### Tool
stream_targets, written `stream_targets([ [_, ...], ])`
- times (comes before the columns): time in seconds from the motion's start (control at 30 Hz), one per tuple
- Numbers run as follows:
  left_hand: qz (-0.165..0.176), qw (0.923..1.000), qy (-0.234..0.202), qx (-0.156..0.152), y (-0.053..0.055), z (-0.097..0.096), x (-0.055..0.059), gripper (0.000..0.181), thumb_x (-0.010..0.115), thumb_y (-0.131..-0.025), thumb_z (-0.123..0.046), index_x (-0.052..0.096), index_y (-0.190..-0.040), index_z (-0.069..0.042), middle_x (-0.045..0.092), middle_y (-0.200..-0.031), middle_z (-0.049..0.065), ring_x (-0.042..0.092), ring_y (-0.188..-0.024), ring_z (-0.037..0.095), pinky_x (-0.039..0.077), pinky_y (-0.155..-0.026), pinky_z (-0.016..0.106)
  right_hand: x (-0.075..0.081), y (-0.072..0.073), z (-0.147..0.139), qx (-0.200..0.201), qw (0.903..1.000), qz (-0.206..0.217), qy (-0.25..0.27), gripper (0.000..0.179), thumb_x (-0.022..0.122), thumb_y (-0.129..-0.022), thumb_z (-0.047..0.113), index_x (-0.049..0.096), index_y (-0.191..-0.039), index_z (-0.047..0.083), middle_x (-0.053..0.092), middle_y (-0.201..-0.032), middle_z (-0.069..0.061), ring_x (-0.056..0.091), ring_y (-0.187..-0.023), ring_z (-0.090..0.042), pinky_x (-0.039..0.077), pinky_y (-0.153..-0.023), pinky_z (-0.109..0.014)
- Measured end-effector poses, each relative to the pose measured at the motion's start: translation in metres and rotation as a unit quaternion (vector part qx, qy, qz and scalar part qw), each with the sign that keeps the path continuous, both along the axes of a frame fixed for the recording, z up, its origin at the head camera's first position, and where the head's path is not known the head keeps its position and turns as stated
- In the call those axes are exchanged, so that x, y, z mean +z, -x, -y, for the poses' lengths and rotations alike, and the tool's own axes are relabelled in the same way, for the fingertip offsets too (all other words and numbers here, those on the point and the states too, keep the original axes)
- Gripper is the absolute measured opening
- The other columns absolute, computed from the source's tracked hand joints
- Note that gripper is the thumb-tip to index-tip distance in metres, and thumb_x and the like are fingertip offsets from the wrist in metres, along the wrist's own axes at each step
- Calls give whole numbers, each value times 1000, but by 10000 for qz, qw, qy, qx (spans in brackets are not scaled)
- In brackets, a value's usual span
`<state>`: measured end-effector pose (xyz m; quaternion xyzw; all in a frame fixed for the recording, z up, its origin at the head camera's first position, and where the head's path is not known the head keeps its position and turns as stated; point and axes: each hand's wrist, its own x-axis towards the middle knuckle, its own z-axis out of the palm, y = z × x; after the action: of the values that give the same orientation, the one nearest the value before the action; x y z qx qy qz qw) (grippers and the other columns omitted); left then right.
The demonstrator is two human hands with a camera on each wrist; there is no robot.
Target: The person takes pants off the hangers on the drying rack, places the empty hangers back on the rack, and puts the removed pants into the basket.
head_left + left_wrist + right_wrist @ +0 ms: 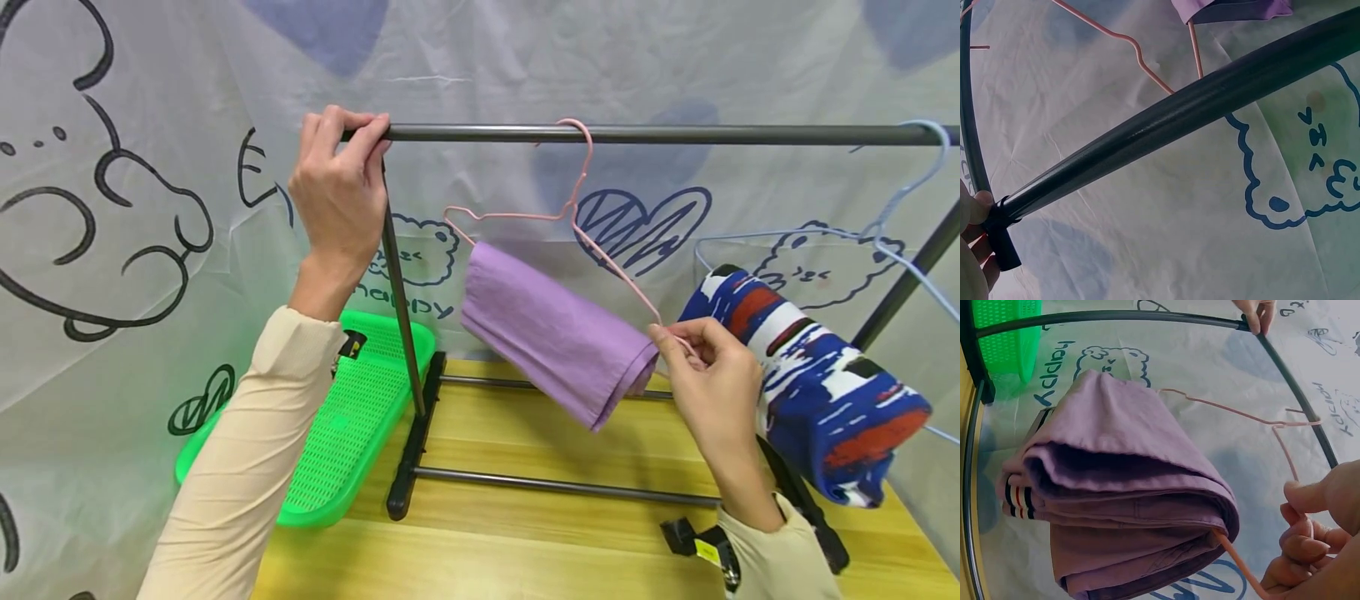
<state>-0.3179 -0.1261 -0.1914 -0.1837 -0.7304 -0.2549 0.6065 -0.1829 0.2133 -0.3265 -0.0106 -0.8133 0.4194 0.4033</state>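
A pink hanger (528, 216) hooks over the dark top rail (480, 133) of a rack. Folded over its lower bar is a purple garment (555, 329), tilted down to the right; striped trim shows on it in the right wrist view. My right hand (708, 367) pinches the hanger's right corner, beside the cloth's edge. At the rail's left end, my left hand (341, 179) grips the bar with curled fingers. To the right, a blue, white and red patterned garment (817, 383) hangs folded on a light blue hanger (896, 200).
A green perforated basket (337, 442) stands on the wooden table (525, 542) left of the rack. The rack's black foot (408, 467) and lower crossbar (562, 483) sit on the table. A white sheet with drawings (465, 50) lies behind.
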Motion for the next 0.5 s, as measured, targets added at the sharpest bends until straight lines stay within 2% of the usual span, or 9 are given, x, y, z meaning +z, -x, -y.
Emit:
stream_targets([
  [0.2, 46, 9999, 55, 112, 0, 0, 1, 28, 62, -102, -28, 80, -116, -12, 71, -109, 6, 60, -100, 27, 55, -76, 44, -4, 1, 4, 47, 9994, -163, 286, 19, 78, -92, 17, 75, -91, -2, 55, -68, -6, 42, -52, -7, 29, -46, -16],
  [0.5, 78, 9998, 50, 197, 2, 0, 3, 26, 63, -101, -27, 81, -112, -11, 70, -106, 7, 60, -98, 28, 54, -74, 47, -3, 2, 5, 224, 9926, -804, 880, 15, 80, -90, 9, 76, -87, -5, 51, -64, -4, 37, -50, -5, 25, -45, -15],
])
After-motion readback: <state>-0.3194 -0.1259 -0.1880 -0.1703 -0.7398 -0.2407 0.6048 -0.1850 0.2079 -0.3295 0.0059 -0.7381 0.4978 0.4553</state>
